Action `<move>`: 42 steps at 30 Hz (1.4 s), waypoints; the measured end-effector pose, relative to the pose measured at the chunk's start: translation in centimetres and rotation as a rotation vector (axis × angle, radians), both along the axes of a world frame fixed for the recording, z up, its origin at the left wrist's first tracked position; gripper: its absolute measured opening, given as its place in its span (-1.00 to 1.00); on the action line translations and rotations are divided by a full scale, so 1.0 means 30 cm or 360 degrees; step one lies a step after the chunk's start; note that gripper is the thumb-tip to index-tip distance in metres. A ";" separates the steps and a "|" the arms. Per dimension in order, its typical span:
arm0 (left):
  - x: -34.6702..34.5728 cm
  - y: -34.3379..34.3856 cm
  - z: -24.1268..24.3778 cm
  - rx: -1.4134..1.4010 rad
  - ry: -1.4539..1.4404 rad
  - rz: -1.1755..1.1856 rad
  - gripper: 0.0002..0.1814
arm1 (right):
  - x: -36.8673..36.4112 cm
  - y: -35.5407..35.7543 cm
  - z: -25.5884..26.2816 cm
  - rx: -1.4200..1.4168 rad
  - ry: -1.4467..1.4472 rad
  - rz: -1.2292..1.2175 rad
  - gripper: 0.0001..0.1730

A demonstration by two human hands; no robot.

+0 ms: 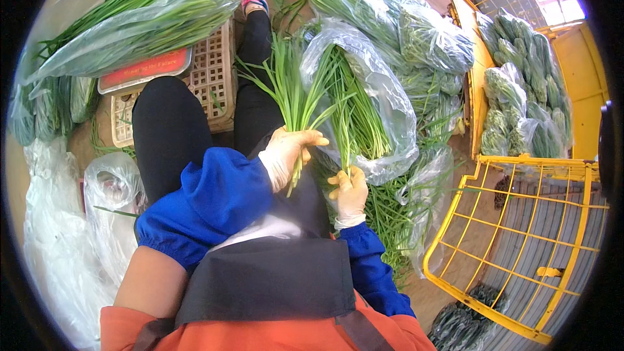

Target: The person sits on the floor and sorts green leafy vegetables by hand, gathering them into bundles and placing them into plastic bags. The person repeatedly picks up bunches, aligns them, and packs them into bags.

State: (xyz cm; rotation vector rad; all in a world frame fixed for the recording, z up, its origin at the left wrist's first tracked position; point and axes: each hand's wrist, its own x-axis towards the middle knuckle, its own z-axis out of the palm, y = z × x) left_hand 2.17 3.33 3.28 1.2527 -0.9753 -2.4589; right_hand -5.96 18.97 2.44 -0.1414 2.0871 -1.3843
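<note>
My left hand [291, 153], in a pale glove, is closed around the lower stems of a bunch of garlic chives [290, 92]. The leaves fan out above the fist and the cut ends poke out below. To its right my right hand [351, 192], also gloved, pinches the stem ends of a few thin chives [345, 148] between thumb and fingers. Just beyond the right hand, an open clear plastic bag [402, 131] holds a thick pile of chives [363, 117]. Loose chives [385, 219] lie below it.
Bagged greens [360, 9] are heaped ahead at right. A plastic crate [214, 78] and a red tin [146, 70] sit under another chive bag [141, 24]. Yellow wire-mesh gates [516, 234] stand at right beside packed vegetables [526, 73]. Plastic bags [53, 214] lie at left.
</note>
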 end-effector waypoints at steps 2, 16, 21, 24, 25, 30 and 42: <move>0.008 -0.014 -0.031 0.0013 0.0071 0.0067 -0.79 | 0.006 -0.003 0.096 -0.0120 -0.0231 -0.0142 -0.68; 0.009 0.031 -0.036 0.0521 0.0245 -0.0185 -0.75 | 0.117 0.063 0.221 -0.0448 -0.0227 -0.0135 -0.72; 0.016 0.032 -0.025 0.0647 0.0505 -0.0469 -0.71 | 0.154 0.070 0.174 -0.0339 -0.0263 0.0239 -0.71; 0.015 0.043 -0.014 0.0572 0.0396 -0.0391 -0.79 | 0.153 0.060 0.181 -0.0227 -0.0513 0.0352 -0.73; 0.013 0.045 -0.005 0.0530 0.0338 -0.0386 -0.81 | 0.150 0.065 0.161 -0.0202 -0.0386 0.0432 -0.72; 0.009 0.070 0.003 0.0431 0.0242 -0.0248 -0.81 | 0.119 0.019 0.084 -0.0010 0.0493 0.0506 -0.62; -0.017 0.072 -0.031 0.0218 0.0077 0.0075 -0.76 | 0.071 0.213 0.062 0.0285 0.0781 0.0572 -0.87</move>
